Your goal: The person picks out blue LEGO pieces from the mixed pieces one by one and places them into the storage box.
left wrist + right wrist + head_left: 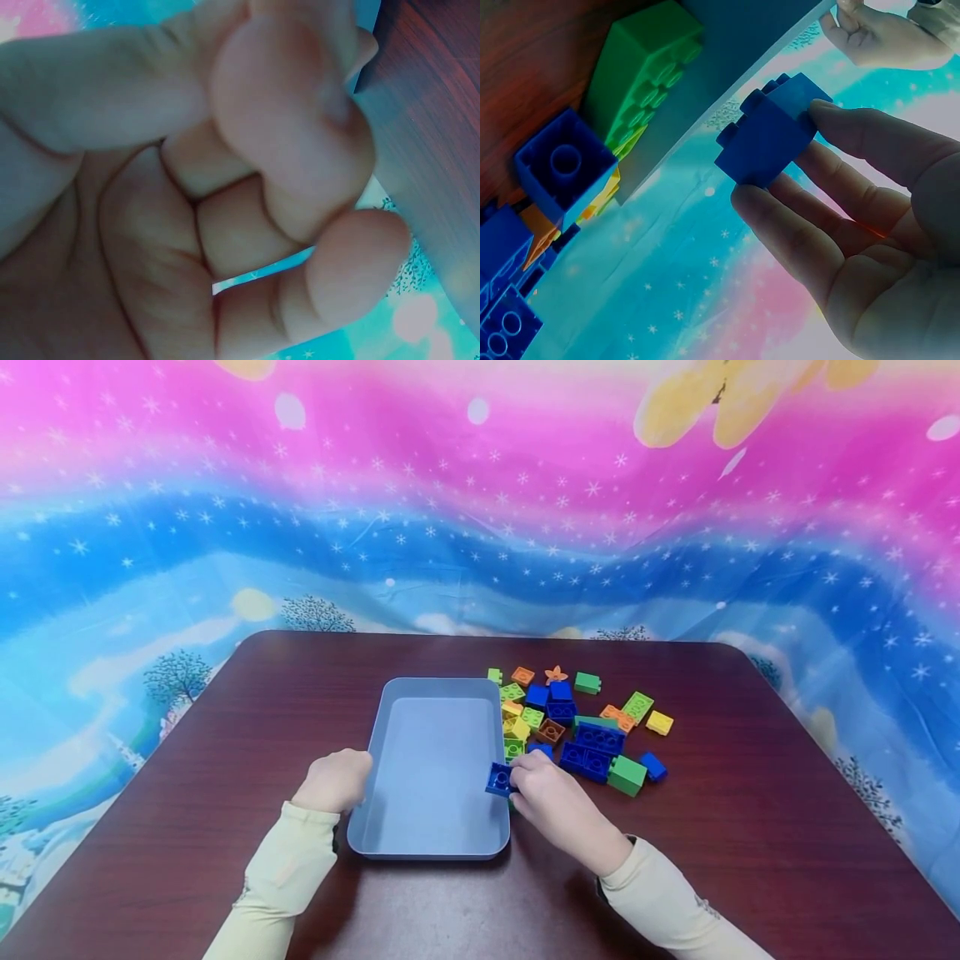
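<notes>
A blue building block (498, 779) is pinched between the thumb and fingertips of my right hand (558, 802). It hangs over the right rim of a shallow grey tray (431, 777), its hollow underside facing me. In the right wrist view, studs show along one side of this blue block (769, 131). At the tray's left wall, my left hand (333, 781) has curled fingers and grips the rim. Its thumb and fingers (292, 112) fill the left wrist view, hiding most of the contact with the tray. No blocks show inside the tray.
Right of the tray lies a loose pile of blocks: blue ones (598, 739), a green one (627, 775), a brown one (551, 731) and several lime, yellow and orange ones. An orange flower-shaped piece (556, 674) lies at the back. The dark wooden table (247, 718) meets a printed cloth behind.
</notes>
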`<state>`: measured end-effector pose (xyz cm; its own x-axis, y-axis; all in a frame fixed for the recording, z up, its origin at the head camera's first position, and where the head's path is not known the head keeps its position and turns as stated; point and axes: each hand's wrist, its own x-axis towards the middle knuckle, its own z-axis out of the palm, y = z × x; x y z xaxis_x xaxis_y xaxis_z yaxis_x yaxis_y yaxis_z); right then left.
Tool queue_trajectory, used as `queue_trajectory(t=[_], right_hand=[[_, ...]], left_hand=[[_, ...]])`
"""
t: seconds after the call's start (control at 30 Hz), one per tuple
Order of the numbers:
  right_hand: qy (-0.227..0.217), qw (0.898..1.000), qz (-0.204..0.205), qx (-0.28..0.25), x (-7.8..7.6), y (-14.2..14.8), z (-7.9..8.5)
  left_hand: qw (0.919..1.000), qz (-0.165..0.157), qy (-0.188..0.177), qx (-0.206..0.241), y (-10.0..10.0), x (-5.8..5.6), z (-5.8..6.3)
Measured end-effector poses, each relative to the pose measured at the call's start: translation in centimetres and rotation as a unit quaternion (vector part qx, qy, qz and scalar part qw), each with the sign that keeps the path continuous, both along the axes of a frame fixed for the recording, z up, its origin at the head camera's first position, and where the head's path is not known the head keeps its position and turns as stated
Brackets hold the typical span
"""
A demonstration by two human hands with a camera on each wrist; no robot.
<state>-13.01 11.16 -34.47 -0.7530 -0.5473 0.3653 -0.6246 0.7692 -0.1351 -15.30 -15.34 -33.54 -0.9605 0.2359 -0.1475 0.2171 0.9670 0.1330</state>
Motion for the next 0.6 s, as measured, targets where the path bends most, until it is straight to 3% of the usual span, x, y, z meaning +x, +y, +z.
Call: queue_trajectory(t=[0.6], right_hand=[[-0.017,0.999,0.021,0.02,0.3,-1.3,-0.7]], left_hand=[[1.0,0.002,0.008,0.001,0.0,0.1,0.0]])
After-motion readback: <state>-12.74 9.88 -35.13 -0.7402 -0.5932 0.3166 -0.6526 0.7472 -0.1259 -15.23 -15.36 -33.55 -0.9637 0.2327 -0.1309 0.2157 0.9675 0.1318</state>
